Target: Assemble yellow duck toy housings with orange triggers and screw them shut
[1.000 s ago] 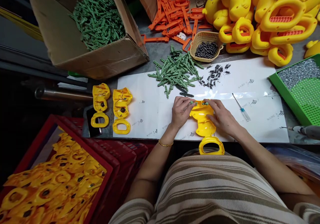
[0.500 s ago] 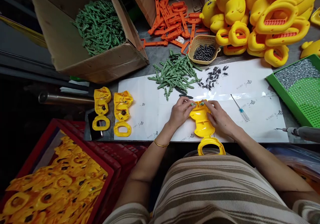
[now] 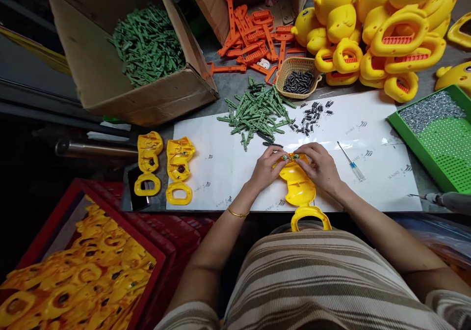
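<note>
A yellow duck-shaped shell half (image 3: 300, 192) lies hollow side up at the table's front edge, its ring-shaped handle toward my body. At its far end my left hand (image 3: 265, 167) pinches a small round green part (image 3: 284, 157) between thumb and fingers. Close beside it, my right hand (image 3: 320, 167) has its fingertips closed on a second small green part (image 3: 296, 156) at the shell's top. The fingers partly cover both parts, so their full shape is hidden. A dark stick-like piece (image 3: 272, 145) lies just beyond my left fingers.
Green plastic strips (image 3: 257, 111) and black springs (image 3: 311, 119) lie beyond the hands. A screwdriver (image 3: 352, 162) is to the right, near a green tray (image 3: 434, 138) of screws. Two filled yellow shells (image 3: 180, 165) sit left. Cardboard box (image 3: 147, 94), spring basket (image 3: 298, 94) and yellow ducks (image 3: 342, 20) stand behind.
My right hand has shifted slightly left, its fingers curling in over the shell's top and closer to my left hand. The left hand stays at the shell's upper left.
</note>
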`<control>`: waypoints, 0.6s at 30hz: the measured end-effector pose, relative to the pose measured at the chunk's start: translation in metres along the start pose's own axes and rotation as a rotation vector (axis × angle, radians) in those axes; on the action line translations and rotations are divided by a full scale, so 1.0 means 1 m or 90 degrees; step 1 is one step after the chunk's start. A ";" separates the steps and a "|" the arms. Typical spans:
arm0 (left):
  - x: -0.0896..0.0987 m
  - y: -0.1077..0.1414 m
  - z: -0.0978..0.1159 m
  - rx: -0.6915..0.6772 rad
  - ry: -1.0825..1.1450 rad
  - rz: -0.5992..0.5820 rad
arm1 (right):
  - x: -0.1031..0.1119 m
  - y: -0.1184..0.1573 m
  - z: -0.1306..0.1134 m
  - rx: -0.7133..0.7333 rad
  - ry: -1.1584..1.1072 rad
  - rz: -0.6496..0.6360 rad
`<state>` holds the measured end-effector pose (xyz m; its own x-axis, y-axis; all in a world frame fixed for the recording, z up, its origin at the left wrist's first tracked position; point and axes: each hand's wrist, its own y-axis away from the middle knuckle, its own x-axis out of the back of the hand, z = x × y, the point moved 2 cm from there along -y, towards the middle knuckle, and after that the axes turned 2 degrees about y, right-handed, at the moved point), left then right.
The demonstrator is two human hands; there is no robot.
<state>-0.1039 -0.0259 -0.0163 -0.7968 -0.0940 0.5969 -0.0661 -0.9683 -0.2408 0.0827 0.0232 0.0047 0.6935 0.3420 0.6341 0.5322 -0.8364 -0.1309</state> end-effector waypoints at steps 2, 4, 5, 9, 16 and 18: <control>-0.001 0.000 0.001 0.012 -0.011 0.004 | -0.007 -0.003 0.005 0.002 -0.010 0.013; -0.002 -0.003 0.002 0.022 -0.017 -0.005 | -0.011 -0.004 0.011 -0.007 -0.019 0.018; -0.002 -0.004 0.002 0.024 -0.016 -0.014 | -0.012 -0.003 0.014 -0.010 -0.022 0.017; -0.005 -0.009 0.001 0.029 0.012 -0.041 | -0.011 -0.002 0.019 -0.012 -0.024 -0.007; 0.015 -0.004 0.013 0.030 -0.013 0.010 | -0.006 0.003 0.017 0.012 -0.040 -0.026; 0.032 -0.023 0.006 0.069 -0.046 0.062 | -0.006 0.004 0.019 0.004 -0.069 -0.017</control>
<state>-0.1248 -0.0084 0.0128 -0.7504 -0.2015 0.6295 0.0775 -0.9726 -0.2190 0.0899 0.0262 -0.0137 0.7270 0.4085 0.5519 0.5539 -0.8239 -0.1199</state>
